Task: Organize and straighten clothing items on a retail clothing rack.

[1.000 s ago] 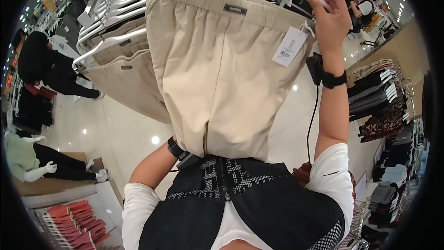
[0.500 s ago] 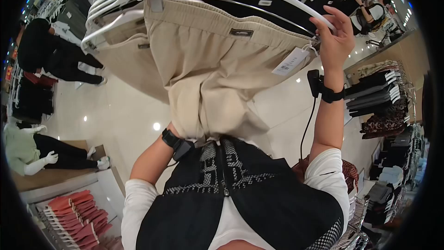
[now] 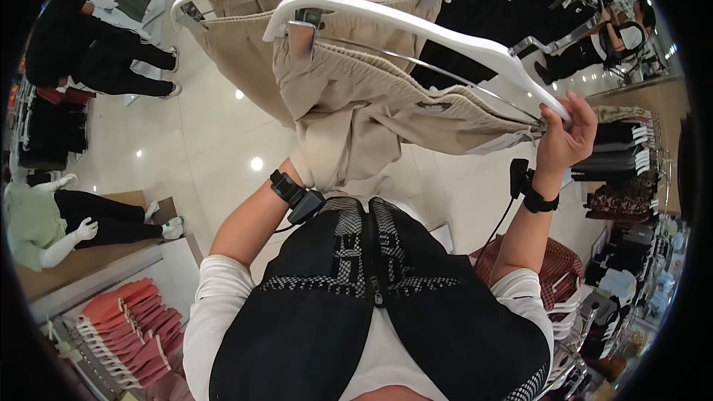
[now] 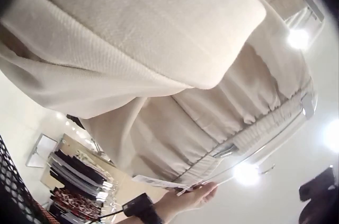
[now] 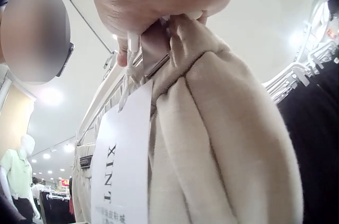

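In the head view, beige trousers (image 3: 371,115) with an elasticated waist hang from a white clip hanger (image 3: 423,26). My right hand (image 3: 568,134) grips the hanger's right end, fingers curled at the clip and the waistband corner. Beside that hand a white paper tag (image 5: 122,155) dangles on a cord in the right wrist view. Bunched trouser fabric covers most of my left hand (image 3: 294,169), raised under the legs; its fingers are hidden. In the left wrist view the fabric (image 4: 148,33) drapes close over the camera.
More beige trousers (image 3: 238,52) hang just behind on the rack, with black garments (image 3: 475,44) to their right. A mannequin (image 3: 67,223) and coral clothes (image 3: 130,327) are at left. People stand at far left (image 3: 74,52) and far right (image 3: 624,37). Dark clothes (image 3: 613,152) hang at right.
The hanger's right end has swung down and towards me with my right hand. The trouser legs have been gathered up over my left hand, and the waistband now tilts.
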`<state>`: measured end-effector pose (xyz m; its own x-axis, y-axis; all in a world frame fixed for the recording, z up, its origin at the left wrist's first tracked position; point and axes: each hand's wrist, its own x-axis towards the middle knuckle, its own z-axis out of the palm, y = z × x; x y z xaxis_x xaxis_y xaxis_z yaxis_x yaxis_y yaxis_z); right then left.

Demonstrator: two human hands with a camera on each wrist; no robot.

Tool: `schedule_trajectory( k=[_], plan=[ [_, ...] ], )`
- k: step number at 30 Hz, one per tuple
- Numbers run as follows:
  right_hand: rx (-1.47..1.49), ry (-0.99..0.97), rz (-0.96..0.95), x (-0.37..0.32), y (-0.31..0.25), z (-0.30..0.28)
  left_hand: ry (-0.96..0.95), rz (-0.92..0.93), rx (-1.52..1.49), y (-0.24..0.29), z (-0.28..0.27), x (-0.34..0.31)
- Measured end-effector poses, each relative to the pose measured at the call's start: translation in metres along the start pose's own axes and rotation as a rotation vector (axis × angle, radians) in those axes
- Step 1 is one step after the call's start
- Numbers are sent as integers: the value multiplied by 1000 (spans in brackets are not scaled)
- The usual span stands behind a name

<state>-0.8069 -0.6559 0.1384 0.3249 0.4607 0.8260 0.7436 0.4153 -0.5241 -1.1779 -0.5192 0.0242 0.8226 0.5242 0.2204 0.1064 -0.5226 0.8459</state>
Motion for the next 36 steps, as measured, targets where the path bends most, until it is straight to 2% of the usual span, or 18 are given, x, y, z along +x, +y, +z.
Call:
schedule_trajectory(
  k=[1, 4, 8, 9, 11, 13, 16, 18, 20, 23, 29, 33, 35, 36],
  plan=[
    [-3, 13, 11, -5, -6, 5, 20, 23, 11, -3, -4, -3],
    [-18, 52, 11, -15, -21, 12, -194, 197, 186, -42, -9, -23],
    [-49, 69, 10, -35, -43, 16, -220, 203, -10, -64, -8, -46],
    [-32, 66, 10, -40, -46, 15, -186, 204, -97, -64, -6, -50],
    [-49, 70, -13, -44, -50, 12, -153, 199, -83, -61, -5, -49],
    [-78, 64, -7, -49, -60, 10, -153, 192, 109, -41, -15, -43],
    [-91, 57, -27, -59, -73, 12, -204, 114, 119, -34, -26, -45],
    [-31, 11, -73, -61, -80, 17, -166, 205, 71, -38, -26, -42],
    [-25, 55, -102, -67, -94, 34, -177, 220, 50, -40, -29, -40],
    [25, -127, -142, -71, -114, 53, -194, 217, 28, -38, -38, -39],
    [40, -185, 32, -100, -110, 66, -204, 165, -9, -37, -49, -33],
    [-49, -149, -117, -95, -111, 59, -206, 133, -28, -33, -47, -26],
    [-54, -202, -34, -109, -107, 45, -205, 113, -35, -30, -45, -22],
    [-67, -209, -72, -107, -110, 45, -198, 101, -39, -27, -46, -21]
  ],
)
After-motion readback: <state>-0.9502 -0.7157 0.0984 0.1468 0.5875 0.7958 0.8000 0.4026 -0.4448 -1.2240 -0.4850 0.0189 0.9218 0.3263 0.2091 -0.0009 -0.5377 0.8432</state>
